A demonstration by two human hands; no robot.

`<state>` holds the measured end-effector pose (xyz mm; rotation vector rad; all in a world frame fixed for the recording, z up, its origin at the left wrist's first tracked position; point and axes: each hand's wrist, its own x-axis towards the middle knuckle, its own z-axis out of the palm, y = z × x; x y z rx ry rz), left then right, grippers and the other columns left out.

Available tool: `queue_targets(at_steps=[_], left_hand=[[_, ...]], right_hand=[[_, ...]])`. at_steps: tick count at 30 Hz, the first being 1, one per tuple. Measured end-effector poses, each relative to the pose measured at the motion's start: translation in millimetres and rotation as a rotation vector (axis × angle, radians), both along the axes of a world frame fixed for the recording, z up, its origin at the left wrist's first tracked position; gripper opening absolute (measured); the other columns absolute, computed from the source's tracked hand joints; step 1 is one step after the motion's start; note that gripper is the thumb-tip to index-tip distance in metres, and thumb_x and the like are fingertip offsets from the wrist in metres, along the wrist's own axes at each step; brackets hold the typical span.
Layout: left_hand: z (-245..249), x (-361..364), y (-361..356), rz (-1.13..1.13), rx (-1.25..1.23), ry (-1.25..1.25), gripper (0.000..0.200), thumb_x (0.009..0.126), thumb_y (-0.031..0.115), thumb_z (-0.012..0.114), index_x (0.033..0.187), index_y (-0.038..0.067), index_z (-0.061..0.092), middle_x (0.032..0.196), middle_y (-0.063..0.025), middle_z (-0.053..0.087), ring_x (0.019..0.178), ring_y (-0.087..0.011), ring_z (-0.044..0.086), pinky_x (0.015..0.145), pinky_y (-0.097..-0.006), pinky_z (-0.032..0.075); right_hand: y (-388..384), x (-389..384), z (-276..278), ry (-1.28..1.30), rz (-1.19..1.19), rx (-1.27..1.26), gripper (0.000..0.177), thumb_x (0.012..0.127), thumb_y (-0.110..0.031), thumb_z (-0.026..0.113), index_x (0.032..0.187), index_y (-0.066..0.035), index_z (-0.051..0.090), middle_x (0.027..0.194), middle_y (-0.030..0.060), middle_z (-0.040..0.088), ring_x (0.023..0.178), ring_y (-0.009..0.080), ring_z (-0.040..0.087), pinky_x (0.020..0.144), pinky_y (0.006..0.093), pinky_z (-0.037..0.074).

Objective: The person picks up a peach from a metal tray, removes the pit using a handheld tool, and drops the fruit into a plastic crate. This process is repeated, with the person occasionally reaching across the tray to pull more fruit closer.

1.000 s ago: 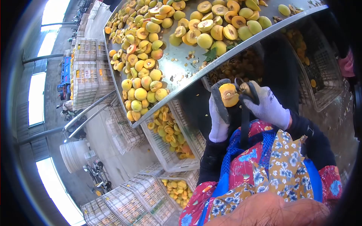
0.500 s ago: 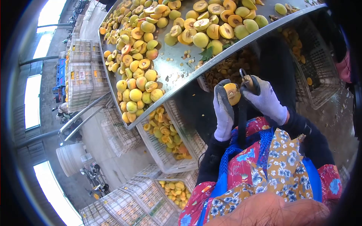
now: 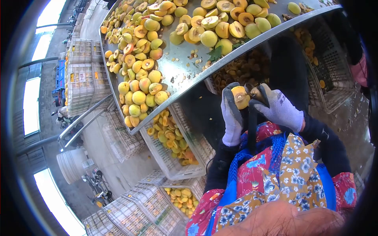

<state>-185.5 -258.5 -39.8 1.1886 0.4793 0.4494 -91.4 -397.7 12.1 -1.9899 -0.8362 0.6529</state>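
Observation:
In my gloved left hand (image 3: 232, 118) is a halved yellow peach (image 3: 239, 98), its cut face turned up and toward my right. My gloved right hand (image 3: 280, 110) is closed around the brown handle of a small pitting tool (image 3: 257, 94). The tool's working end meets the right side of the peach half, and its tip is hidden there. Both hands are over my lap, just below the metal table's edge (image 3: 236, 53). Whole and halved peaches (image 3: 143, 84) lie heaped on that table.
Under the table edge sits a crate of brownish scraps (image 3: 242, 72). To the left are crates of peach halves (image 3: 173, 137) and stacked white crates (image 3: 134, 208). Another crate (image 3: 328, 82) and a person's pink sleeve (image 3: 360, 70) are on the right. A metal rail (image 3: 82, 122) juts out leftward.
The tool has turned down from pointing away, with its metal loop showing, to meet the peach half. My right hand has come lower and closer to the left. The view has shifted slightly.

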Motion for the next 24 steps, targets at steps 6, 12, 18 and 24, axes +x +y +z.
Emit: queue_targets(at_steps=[6,12,18,24], left_hand=[[3,-3,1,0.029,-0.298,-0.077,0.044,0.105,0.039,0.045,0.125,0.001,0.052,0.105,-0.0137,0.065,0.095,-0.0214,0.065,0.087,-0.0309,0.054],[-2,-1,-6,0.071,-0.062,-0.027,0.043,0.107,0.038,0.04,0.122,0.001,0.054,0.105,-0.0115,0.065,0.096,-0.0182,0.063,0.086,-0.0279,0.051],[-6,2,-11,0.232,0.41,0.066,0.045,0.108,0.038,0.038,0.12,-0.002,0.055,0.099,-0.0132,0.065,0.089,-0.0179,0.064,0.081,-0.029,0.052],[1,1,-6,0.133,0.402,0.128,0.04,0.108,0.032,0.038,0.116,-0.002,0.057,0.092,-0.0121,0.067,0.083,-0.0188,0.065,0.077,-0.0292,0.052]], right_hand=[[-1,-9,-5,-0.087,0.156,-0.113,0.035,0.099,-0.03,0.055,0.101,0.005,0.051,0.07,0.024,0.063,0.066,0.0423,0.064,0.055,0.0497,0.047],[6,-13,-2,-0.016,0.157,-0.117,0.035,0.099,-0.028,0.054,0.102,0.007,0.052,0.072,0.0255,0.063,0.066,0.0435,0.063,0.057,0.0512,0.047],[9,-9,-10,0.295,0.194,0.021,0.037,0.101,-0.031,0.051,0.101,0.006,0.057,0.08,0.0225,0.065,0.076,0.0364,0.066,0.067,0.0447,0.05],[9,6,12,1.077,0.132,-0.027,0.044,0.104,-0.041,0.047,0.096,-0.001,0.062,0.068,0.0011,0.056,0.057,0.0095,0.056,0.051,0.0231,0.042]])
